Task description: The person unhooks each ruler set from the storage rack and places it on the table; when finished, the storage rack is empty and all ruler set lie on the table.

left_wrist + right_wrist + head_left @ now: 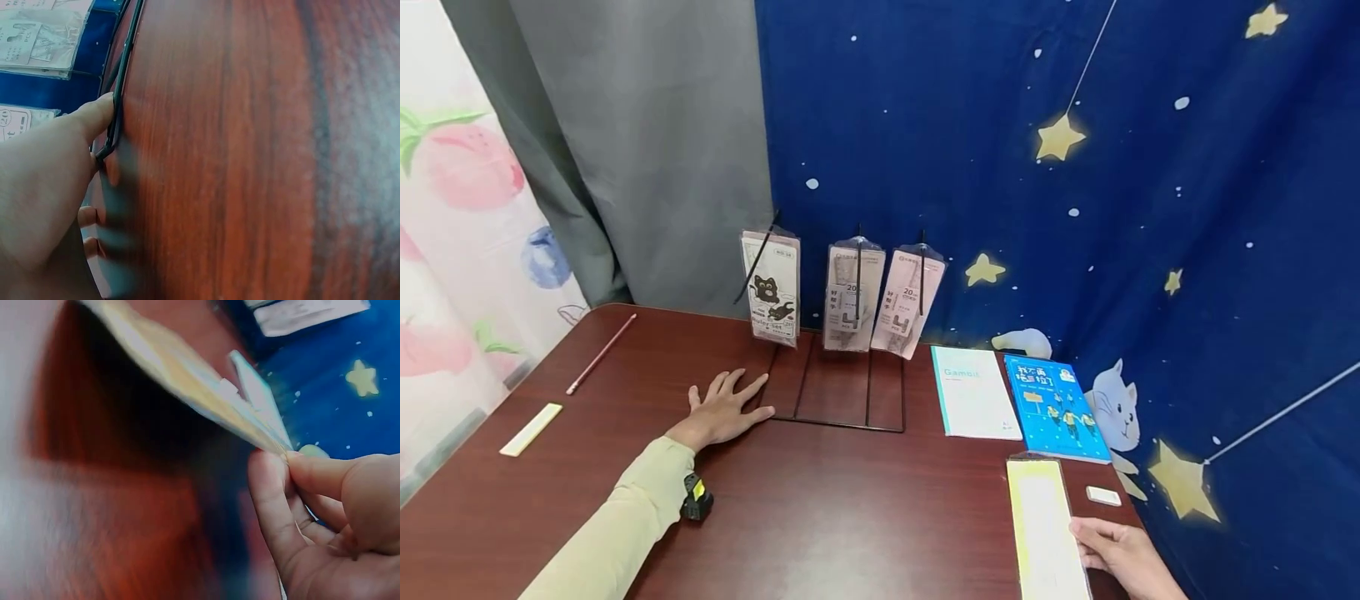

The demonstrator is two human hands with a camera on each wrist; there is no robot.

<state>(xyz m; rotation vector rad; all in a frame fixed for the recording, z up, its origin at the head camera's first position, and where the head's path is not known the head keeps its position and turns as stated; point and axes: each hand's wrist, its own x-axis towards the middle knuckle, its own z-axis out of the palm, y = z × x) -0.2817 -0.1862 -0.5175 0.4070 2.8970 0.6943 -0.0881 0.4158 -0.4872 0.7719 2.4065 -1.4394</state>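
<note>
My left hand (722, 410) rests on the table with its fingers spread, beside the near left corner of a black wire rack (850, 425). In the left wrist view the thumb (99, 115) touches the rack's wire. On the rack's hooks hang a white ruler set pack (772, 287) with black cats and two pinkish packs, one in the middle (853, 300) and one at the right (910, 304). At the lower right, my right hand (1123, 554) pinches the right edge of a long yellow-and-white packet (1047, 525) in a clear sleeve between thumb and fingers.
A white notebook (976, 396) and a blue book (1060, 408) lie right of the rack. Near the table's right edge is a white eraser (1103, 496). A pink pencil (601, 354) and a pale yellow-and-white strip (531, 430) lie at the left. Curtains hang behind.
</note>
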